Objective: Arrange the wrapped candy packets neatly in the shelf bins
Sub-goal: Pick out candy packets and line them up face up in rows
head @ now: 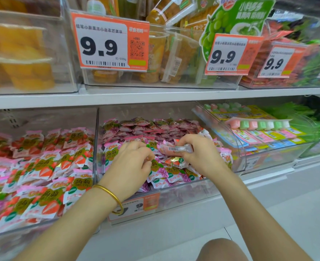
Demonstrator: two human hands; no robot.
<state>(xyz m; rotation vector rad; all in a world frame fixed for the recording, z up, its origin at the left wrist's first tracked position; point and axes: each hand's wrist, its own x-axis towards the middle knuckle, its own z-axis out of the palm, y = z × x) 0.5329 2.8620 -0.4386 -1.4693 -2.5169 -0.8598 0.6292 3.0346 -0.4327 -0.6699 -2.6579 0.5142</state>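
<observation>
We see the right hand point(198, 157) clamped on a pink packet point(174, 149). The thumb lies along the packet's near edge and the fingers curl over its far edge. The packet's long axis runs nearly level from side to side, parallel to the front wall of the middle bin point(174, 198). Its barcode face is turned towards us. Its free end points left, out past the fingertips towards the left hand point(131, 164), and its right end is buried in the palm. It hangs just above the pile, about midway between the bin's side walls.

The left hand sits just beside it, nearer the bin's left wall, with its fingers curled down into the grape packets point(164, 174). We cannot tell whether it actually grips one. A gold bangle point(108, 193) circles that wrist.

Under the pink packet lies a strawberry packet point(174, 162), also lengthwise side to side, resting on the grape ones. Along the bin's back wall the stacked rows point(146, 129) lie flat and tidy, while the front half is loose and jumbled.

The bin to the left holds strawberry packets point(42, 166). The bin to the right holds strips of jelly cups point(259, 125). A white shelf board point(155, 97) above carries clear boxes fronted by orange price tags point(108, 42). Pale floor tiles point(287, 213) show at the lower right.
</observation>
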